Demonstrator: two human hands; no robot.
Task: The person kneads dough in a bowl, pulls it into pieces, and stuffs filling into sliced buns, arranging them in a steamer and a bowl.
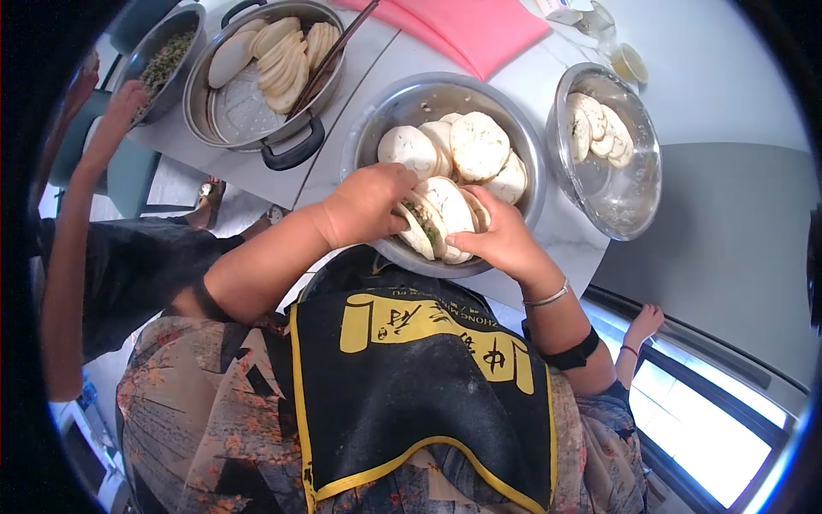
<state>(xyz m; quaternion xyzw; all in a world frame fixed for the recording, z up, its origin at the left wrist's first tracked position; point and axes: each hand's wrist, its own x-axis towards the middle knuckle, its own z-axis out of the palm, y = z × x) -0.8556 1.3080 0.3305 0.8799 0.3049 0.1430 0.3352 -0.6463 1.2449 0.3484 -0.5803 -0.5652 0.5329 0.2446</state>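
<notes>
Over the near side of a steel bowl [353, 141], both my hands are closed on stuffed flatbreads. My left hand [370, 201] pinches the edge of a folded flatbread [418, 233], whose open side shows a green, chopped filling. On its right, my right hand [505, 236] is wrapped round pale flatbreads [447, 206] standing on edge beside it. My fingers hide part of them. Behind my hands, several round flatbreads [479, 146] lie piled in the same bowl, some with green flecks on top.
A two-handled steel pot [199, 94] at the left holds pale flatbreads [282, 64] and chopsticks [338, 47]. Farther left, another person's hand [127, 101] is at a bowl of green filling [167, 68]. A tilted steel bowl [629, 193] with flatbreads stands right; a pink cloth [467, 30] lies behind.
</notes>
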